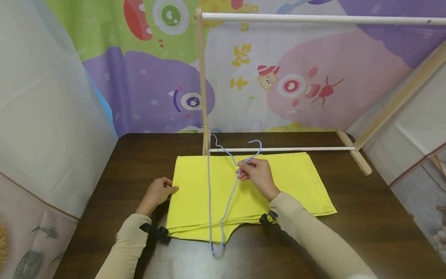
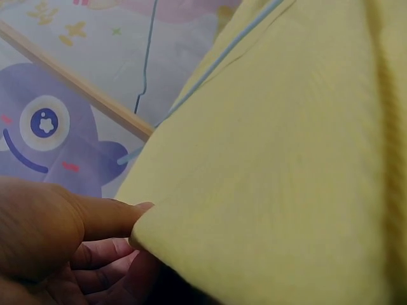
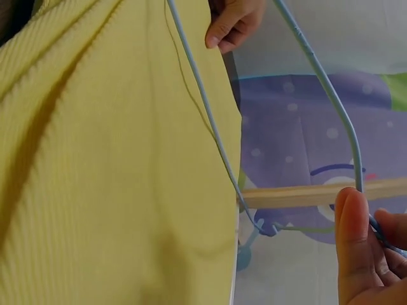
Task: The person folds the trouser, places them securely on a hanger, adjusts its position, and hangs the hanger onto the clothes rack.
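A yellow folded garment (image 1: 285,182), which looks like trousers, lies flat on the dark wooden table. My left hand (image 1: 158,193) pinches its left edge, thumb on top and fingers beneath; the left wrist view shows this hand (image 2: 70,235) at the cloth corner (image 2: 210,235). Above the garment, my right hand (image 1: 258,174) grips a light purple-blue clothes hanger (image 1: 209,193) at the neck below the hook. The hanger stretches across the cloth, its hook pointing away. In the right wrist view, thumb and fingers (image 3: 356,235) hold the hanger wire (image 3: 334,95).
Behind the garment stands a rack with wooden posts (image 1: 202,85), a white top rail (image 1: 313,18) and a low white bar (image 1: 306,148). Its right foot (image 1: 359,159) rests on the table (image 1: 376,217). A cartoon-printed curtain (image 1: 150,85) hangs at the back.
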The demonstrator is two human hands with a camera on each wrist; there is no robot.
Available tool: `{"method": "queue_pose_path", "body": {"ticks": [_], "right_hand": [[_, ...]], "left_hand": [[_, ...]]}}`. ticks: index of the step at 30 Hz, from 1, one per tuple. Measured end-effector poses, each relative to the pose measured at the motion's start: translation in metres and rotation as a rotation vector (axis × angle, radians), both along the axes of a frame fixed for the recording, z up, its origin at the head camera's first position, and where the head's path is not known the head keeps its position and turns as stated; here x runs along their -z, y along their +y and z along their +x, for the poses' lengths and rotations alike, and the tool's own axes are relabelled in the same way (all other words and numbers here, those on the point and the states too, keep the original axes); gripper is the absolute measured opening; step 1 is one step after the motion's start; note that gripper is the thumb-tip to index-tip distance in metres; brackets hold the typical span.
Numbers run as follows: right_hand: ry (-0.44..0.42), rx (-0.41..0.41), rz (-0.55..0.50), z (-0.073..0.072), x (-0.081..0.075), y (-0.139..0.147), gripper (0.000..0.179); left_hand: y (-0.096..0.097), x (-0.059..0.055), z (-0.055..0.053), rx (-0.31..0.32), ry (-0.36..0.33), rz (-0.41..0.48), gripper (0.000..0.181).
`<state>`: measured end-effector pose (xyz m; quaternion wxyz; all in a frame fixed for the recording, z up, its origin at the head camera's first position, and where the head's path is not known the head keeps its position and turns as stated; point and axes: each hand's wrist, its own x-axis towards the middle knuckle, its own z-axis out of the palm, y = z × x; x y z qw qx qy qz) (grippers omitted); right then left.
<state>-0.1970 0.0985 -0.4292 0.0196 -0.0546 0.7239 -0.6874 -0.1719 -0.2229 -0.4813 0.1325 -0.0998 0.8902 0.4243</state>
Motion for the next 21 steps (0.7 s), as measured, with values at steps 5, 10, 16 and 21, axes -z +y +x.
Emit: {"method": "queue_pose_path", "body": {"ticks": [5,10,16,21], "right_hand": [[-0.019,0.001,0.046,0.0019,-0.0035,-0.0045,0.021],[-0.025,0.0,0.072,0.0029,-0.0026,-0.0042,0.021],[-0.056,-0.004,0.073,0.0027,-0.0002,-0.0016,0.022],[-0.056,-0.014,0.084,0.0027,-0.003,-0.0022,0.019]], "left_hand": [[-0.0023,-0.0001,-0.0008,0.018,0.005,0.022,0.03],[-0.004,-0.0003,-0.0011,0.001,-0.004,0.066,0.028],[-0.0044,-0.0001,-0.0028,-0.009,-0.024,0.121,0.031],[-0.0062,-0.0034,-0.0068,0.018,-0.02,0.188,0.029]]}}
